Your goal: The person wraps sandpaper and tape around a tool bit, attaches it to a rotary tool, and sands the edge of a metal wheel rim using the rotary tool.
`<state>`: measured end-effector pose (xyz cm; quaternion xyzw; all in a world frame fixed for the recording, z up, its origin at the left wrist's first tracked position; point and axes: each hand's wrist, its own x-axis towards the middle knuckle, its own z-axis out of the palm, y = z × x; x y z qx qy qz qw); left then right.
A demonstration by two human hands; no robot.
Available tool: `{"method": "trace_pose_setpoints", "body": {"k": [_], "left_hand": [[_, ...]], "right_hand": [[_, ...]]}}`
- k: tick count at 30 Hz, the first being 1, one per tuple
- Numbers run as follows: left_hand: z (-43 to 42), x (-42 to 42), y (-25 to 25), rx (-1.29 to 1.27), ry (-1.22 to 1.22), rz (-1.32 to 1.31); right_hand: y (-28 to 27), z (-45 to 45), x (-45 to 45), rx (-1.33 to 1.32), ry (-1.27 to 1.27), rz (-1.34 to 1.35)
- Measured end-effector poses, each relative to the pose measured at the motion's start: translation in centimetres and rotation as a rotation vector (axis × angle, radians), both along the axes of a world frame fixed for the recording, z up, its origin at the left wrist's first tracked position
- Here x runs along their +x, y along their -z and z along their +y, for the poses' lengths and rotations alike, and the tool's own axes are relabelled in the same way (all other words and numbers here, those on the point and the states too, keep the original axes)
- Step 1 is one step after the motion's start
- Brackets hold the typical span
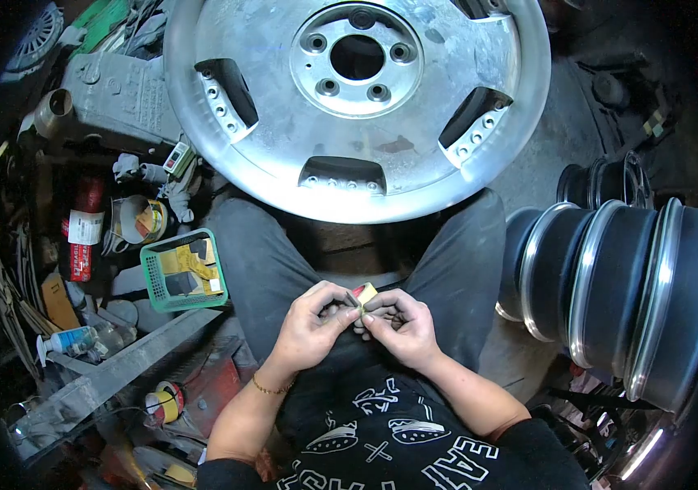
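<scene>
In front of my lap, my left hand [320, 321] and my right hand [404, 325] meet with fingertips pinched together. Between them is a small folded piece of yellow sandpaper [368, 291] with a red patch; most of it is hidden by the fingers. Just beyond my knees a large silver wheel rim [398, 151] lies face up, with several bolt holes around its centre bore and slots near its edge. By my left knee, a green plastic basket [153, 282] contains yellow and dark grey pieces of abrasive.
Several rims with polished lips [594, 278] are stacked on their sides at the right. To the left are a red bottle [81, 245], a tub [132, 224], a spray bottle [71, 341] and a metal beam [120, 380]. A grey cast housing [120, 94] lies at the upper left.
</scene>
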<state>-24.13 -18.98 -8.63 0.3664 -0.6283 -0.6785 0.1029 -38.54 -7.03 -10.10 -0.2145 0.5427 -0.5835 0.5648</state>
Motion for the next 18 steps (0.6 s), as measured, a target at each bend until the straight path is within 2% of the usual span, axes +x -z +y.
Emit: {"method": "trace_pose_setpoints", "body": {"k": [1,3,4,6,8,11,14,18], "left_hand": [[-0.1,-0.3,-0.4,-0.059,0.018,0.008],[-0.1,-0.6,-1.0,-0.118,0.03,0.019],[-0.1,-0.8,-1.3,-0.123,0.037,-0.012],[0.1,-1.2,-1.5,-0.128,0.044,-0.039],[0.3,-1.6,-1.5,-0.267,0.047,-0.017],[0.2,-2.4,-2.4,-0.322,0.068,-0.072],[0.0,-2.5,-1.6,-0.395,0.094,-0.02],[-0.3,-2.6,-2.4,-0.311,0.113,-0.102]], "right_hand": [[-0.4,-0.1,-0.4,0.002,-0.004,0.005],[-1.7,-0.5,-1.6,0.021,-0.113,0.333],[-2.0,-0.9,-2.0,0.018,-0.118,0.338],[-2.4,-1.5,-2.8,-0.12,-0.047,0.65],[-3.3,-2.7,-3.2,-0.134,-0.035,0.7],[-3.8,-3.7,-3.8,-0.119,-0.116,0.837],[-4.4,-4.1,-4.5,-0.107,-0.209,0.892],[-4.5,-4.2,-4.9,-0.09,-0.279,0.888]]}}
